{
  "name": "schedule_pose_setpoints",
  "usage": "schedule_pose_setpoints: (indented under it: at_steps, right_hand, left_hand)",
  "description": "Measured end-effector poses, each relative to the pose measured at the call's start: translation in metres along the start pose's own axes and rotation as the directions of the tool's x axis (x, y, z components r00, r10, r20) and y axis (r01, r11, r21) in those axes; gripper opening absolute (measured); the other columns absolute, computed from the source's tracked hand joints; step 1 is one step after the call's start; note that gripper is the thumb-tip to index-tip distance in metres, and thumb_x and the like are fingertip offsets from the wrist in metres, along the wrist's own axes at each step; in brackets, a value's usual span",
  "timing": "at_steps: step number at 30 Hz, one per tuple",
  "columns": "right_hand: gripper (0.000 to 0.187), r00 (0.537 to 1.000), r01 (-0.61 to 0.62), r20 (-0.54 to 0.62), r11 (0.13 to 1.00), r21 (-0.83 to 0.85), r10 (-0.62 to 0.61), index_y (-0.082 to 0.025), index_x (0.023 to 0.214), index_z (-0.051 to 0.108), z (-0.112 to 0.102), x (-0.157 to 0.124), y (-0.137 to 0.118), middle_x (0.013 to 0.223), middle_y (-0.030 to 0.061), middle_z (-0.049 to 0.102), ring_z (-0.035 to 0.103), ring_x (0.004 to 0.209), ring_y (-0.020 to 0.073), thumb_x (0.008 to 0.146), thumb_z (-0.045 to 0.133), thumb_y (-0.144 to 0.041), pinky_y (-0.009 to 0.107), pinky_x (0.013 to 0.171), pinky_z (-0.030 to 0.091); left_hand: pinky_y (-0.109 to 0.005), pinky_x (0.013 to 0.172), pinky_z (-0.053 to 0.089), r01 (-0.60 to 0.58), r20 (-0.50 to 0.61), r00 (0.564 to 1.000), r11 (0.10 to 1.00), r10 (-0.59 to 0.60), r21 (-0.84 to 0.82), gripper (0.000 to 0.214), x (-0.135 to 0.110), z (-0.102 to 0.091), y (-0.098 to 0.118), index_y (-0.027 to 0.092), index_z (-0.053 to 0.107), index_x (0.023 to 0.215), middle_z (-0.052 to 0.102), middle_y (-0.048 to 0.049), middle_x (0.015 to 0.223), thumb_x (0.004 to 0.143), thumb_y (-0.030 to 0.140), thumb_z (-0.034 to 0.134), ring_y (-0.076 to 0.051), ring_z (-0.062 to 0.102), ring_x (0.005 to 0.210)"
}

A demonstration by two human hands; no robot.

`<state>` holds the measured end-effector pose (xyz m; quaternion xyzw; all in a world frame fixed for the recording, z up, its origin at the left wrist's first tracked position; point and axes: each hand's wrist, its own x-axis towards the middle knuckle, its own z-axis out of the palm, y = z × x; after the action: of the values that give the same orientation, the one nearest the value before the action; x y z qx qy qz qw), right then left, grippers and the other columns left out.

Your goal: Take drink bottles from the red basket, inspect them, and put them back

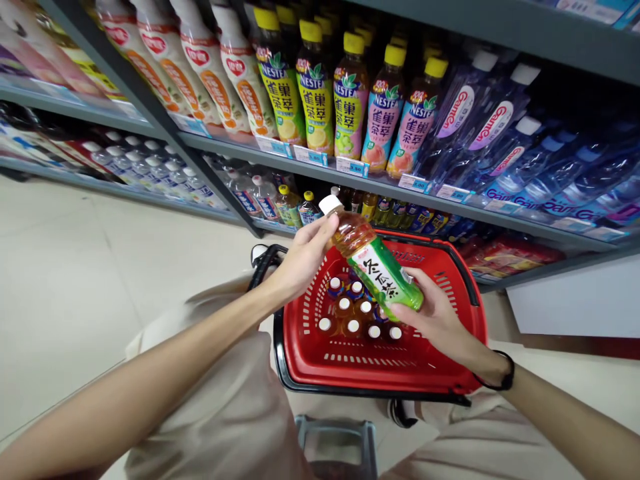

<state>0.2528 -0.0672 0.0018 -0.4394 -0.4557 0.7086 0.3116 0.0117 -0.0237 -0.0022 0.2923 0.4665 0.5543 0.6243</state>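
Note:
A bottle of tea point(377, 263) with a white cap, amber liquid and a green and white label is held tilted between both hands. My left hand point(307, 257) grips it at the neck, just below the cap. Around its base, my right hand point(434, 308) is closed, with a black band on the wrist. Below the bottle is a red shopping basket point(320, 367) with black handles. Several white-capped bottles point(353, 326) stand upright inside it, some partly hidden by the held bottle.
Shelves in front carry yellow-capped tea bottles point(316, 93), milky drink bottles point(245, 73) and clear water bottles point(540, 160). More small bottles point(285, 203) fill the lower shelf behind the basket. My knees flank the basket, and a grey stool-like frame point(336, 427) is on the floor between my legs.

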Motion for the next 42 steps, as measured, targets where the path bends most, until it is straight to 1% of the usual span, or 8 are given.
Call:
schedule_pose_setpoints:
  at_steps: [5,10,14,23,27,31,35,42]
  right_hand:
    - [0.031,0.991,-0.128,0.082,0.957,0.259,0.110,-0.018,0.109,0.063,0.002,0.000,-0.015,0.096,0.0081,0.073,0.072,0.073,0.0212,0.091,0.072,-0.042,0.031,0.057,0.059]
    - [0.048,0.964,-0.265,0.132,0.886,0.381,0.231,-0.011,0.098,0.070,-0.003,0.003,-0.024,0.080,0.0124,0.073,0.064,0.053,0.0163,0.091,0.061,-0.057,0.022,0.039,0.045]
    - [0.058,0.937,-0.349,0.162,0.852,0.390,0.310,-0.011,0.091,0.072,-0.008,0.003,-0.024,0.071,0.0128,0.072,0.058,0.041,0.0157,0.091,0.050,-0.064,0.021,0.033,0.035]
    - [0.055,0.881,-0.421,0.020,0.763,0.490,0.473,-0.016,0.079,0.063,0.001,0.001,-0.002,0.056,0.0081,0.064,0.044,0.031,0.0135,0.087,0.046,-0.068,0.021,0.029,0.023]
    - [0.051,0.923,-0.366,0.066,0.814,0.450,0.379,-0.015,0.090,0.065,0.001,0.004,-0.010,0.069,0.0079,0.067,0.058,0.048,0.0164,0.089,0.051,-0.064,0.023,0.037,0.040]
    - [0.044,0.988,-0.149,0.005,0.944,0.293,0.154,-0.021,0.113,0.059,-0.003,0.008,-0.010,0.095,0.0035,0.068,0.064,0.068,0.0155,0.083,0.076,-0.049,0.025,0.047,0.052]
    - [0.055,0.998,-0.044,-0.041,0.996,0.076,0.047,-0.027,0.123,0.049,-0.007,0.011,0.000,0.099,-0.0026,0.065,0.060,0.053,0.0090,0.080,0.083,-0.031,0.025,0.049,0.053]
    - [0.053,0.996,-0.025,-0.091,0.998,-0.057,0.019,-0.027,0.122,0.048,-0.012,0.014,0.007,0.097,-0.0021,0.066,0.060,0.050,0.0106,0.081,0.081,-0.035,0.026,0.044,0.051]
  left_hand:
    - [-0.038,0.102,0.051,0.070,0.024,0.997,0.991,-0.068,-0.110,0.036,-0.001,0.002,0.003,0.017,0.077,0.105,0.076,-0.0091,0.111,0.086,0.048,0.078,-0.023,0.069,0.106]
    - [-0.040,0.104,0.050,0.150,0.027,0.989,0.977,-0.148,-0.152,0.035,0.000,0.003,0.001,0.015,0.077,0.099,0.076,-0.0115,0.114,0.082,0.045,0.082,-0.023,0.068,0.107]
    - [-0.040,0.104,0.050,0.162,0.035,0.987,0.975,-0.159,-0.153,0.038,0.000,0.003,-0.002,0.016,0.077,0.099,0.075,-0.0116,0.115,0.079,0.048,0.084,-0.024,0.069,0.108]
    - [-0.037,0.097,0.054,0.216,0.000,0.976,0.967,-0.218,-0.135,0.037,-0.002,0.003,-0.006,0.017,0.077,0.098,0.077,-0.0107,0.111,0.079,0.048,0.084,-0.022,0.071,0.098]
    - [-0.038,0.096,0.054,0.196,-0.022,0.980,0.975,-0.200,-0.107,0.036,0.001,-0.002,-0.001,0.017,0.077,0.099,0.077,-0.0109,0.110,0.079,0.046,0.083,-0.022,0.071,0.096]
    - [-0.038,0.093,0.055,0.130,-0.081,0.987,0.989,-0.136,-0.077,0.033,0.005,-0.005,0.005,0.017,0.076,0.095,0.078,-0.0096,0.105,0.081,0.045,0.083,-0.022,0.071,0.093]
    - [-0.037,0.093,0.054,0.117,-0.095,0.988,0.992,-0.122,-0.055,0.031,0.007,-0.006,0.005,0.016,0.075,0.089,0.078,-0.0096,0.102,0.081,0.045,0.083,-0.022,0.071,0.095]
    - [-0.038,0.098,0.053,0.125,-0.069,0.990,0.992,-0.126,-0.026,0.029,0.004,-0.005,0.005,0.016,0.076,0.090,0.077,-0.0099,0.107,0.080,0.043,0.084,-0.022,0.070,0.101]
